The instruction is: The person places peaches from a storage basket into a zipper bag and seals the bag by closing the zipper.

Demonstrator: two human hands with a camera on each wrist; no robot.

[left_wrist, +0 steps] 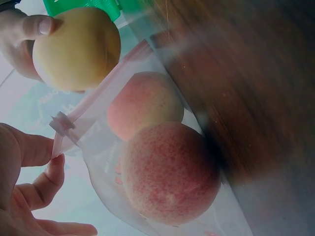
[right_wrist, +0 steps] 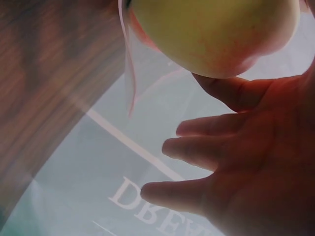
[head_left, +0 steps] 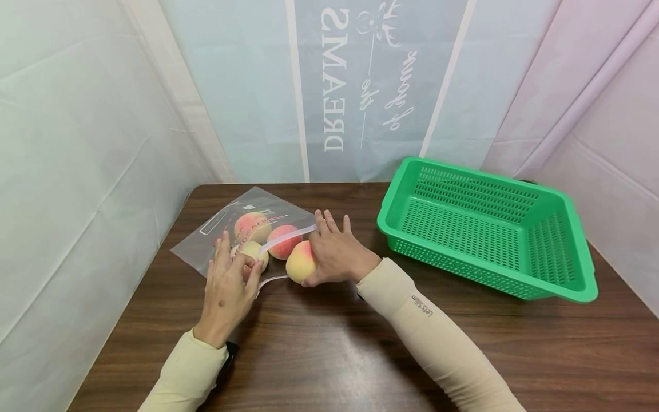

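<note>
A clear zip bag [head_left: 206, 243] lies on the table with its mouth toward the right. Through its plastic I see a yellow-red peach [head_left: 251, 224], a redder peach [head_left: 283, 243] and a pale peach [head_left: 255, 252]. My left hand [head_left: 226, 289] pinches the bag's edge beside the zip slider [left_wrist: 62, 123], between thumb and forefinger. At the bag's mouth, my right hand [head_left: 337, 252] holds another yellow peach [head_left: 300, 264] between thumb and forefinger. Its other fingers are spread out straight, as the right wrist view shows.
A green plastic basket [head_left: 486, 269] with slotted walls stands on the right of the brown wooden table [head_left: 319, 349]. Pale cloth hangs behind the table, with a printed banner [head_left: 360, 86] in the middle. White cloth sides [head_left: 77, 171] flank the table.
</note>
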